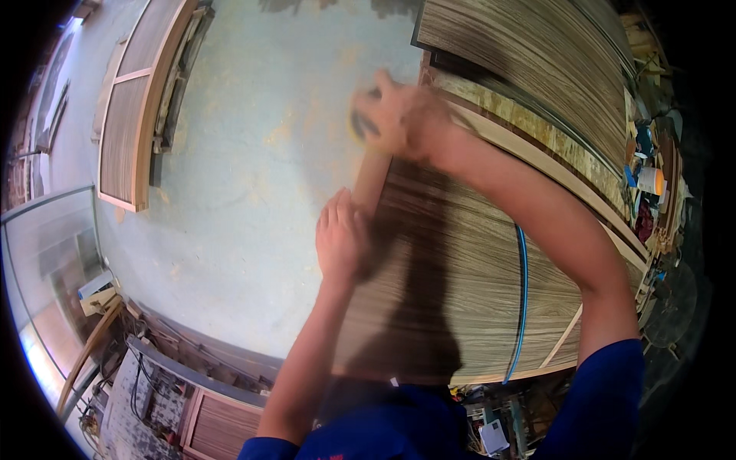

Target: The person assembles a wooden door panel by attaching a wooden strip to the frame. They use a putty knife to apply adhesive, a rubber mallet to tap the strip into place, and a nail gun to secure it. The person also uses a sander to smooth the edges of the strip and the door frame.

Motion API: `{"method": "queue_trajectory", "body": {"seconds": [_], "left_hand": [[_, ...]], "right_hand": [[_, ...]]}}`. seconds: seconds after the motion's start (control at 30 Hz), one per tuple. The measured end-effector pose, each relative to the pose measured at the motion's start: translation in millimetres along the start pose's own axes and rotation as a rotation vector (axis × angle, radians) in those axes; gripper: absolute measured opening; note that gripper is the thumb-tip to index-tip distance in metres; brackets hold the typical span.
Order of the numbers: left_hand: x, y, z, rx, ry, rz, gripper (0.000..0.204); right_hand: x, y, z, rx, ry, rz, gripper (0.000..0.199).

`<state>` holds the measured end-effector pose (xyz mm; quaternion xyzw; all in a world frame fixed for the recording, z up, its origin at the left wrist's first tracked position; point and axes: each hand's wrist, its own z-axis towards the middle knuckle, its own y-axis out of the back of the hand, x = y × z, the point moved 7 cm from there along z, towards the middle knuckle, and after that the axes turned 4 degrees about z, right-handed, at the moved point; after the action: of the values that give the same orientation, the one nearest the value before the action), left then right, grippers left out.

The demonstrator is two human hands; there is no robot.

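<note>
My left hand (343, 234) is closed over the edge of a pale wooden strip (372, 178), its fingers bent over the strip's left side. The strip runs along the left edge of a large brown wood-grain panel (479, 253). At the far end of the strip, my right hand (402, 119) is smeared by motion. Its fingers curl round a small dark object with a rounded yellow edge (358, 127); blur hides its kind. My right forearm reaches across above the panel, and a dark shadow falls on the panel between my arms.
A blue hose or cord (523, 299) lies across the panel. Another wood-grain board (529, 69) lies at the far right, beside long pale strips (537, 157). A framed wooden door (142, 100) stands at the left on the grey surface (238, 199). Cluttered tools and wires lie near the lower left.
</note>
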<state>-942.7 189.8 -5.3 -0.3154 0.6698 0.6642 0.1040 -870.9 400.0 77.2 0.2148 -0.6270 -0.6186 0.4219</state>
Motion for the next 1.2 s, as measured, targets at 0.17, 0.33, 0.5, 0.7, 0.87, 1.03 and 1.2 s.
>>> {"method": "queue_trajectory", "body": {"seconds": [0.17,0.33,0.5,0.7,0.87,1.03,1.2], "left_hand": [[0.8,-0.1,-0.1,-0.010,0.005,0.002,0.043],[-0.6,0.5,-2.6,0.011,0.023,-0.004,0.042],[-2.9,0.4,0.5,-0.013,0.008,-0.024,0.042],[0.9,4.1,0.0,-0.006,0.021,-0.006,0.043],[-4.6,1.4,-1.3,-0.008,0.016,-0.012,0.045],[0.3,2.4,-2.8,-0.003,0.008,0.021,0.048],[-15.9,1.4,-0.3,-0.024,-0.125,0.223,0.058]], "right_hand": [[-15.0,5.4,3.3,-0.027,-0.013,-0.010,0.027],[-4.1,-0.7,-11.4,0.007,0.012,-0.016,0.027],[-25.0,11.1,3.1,-0.037,-0.019,-0.042,0.028],[19.9,5.1,-14.7,0.035,0.111,-0.021,0.029],[-25.1,7.7,6.0,0.002,-0.062,0.006,0.033],[17.4,-8.0,-7.6,0.066,0.113,0.020,0.032],[-50.3,17.4,10.2,-0.033,-0.164,-0.068,0.032]]}}
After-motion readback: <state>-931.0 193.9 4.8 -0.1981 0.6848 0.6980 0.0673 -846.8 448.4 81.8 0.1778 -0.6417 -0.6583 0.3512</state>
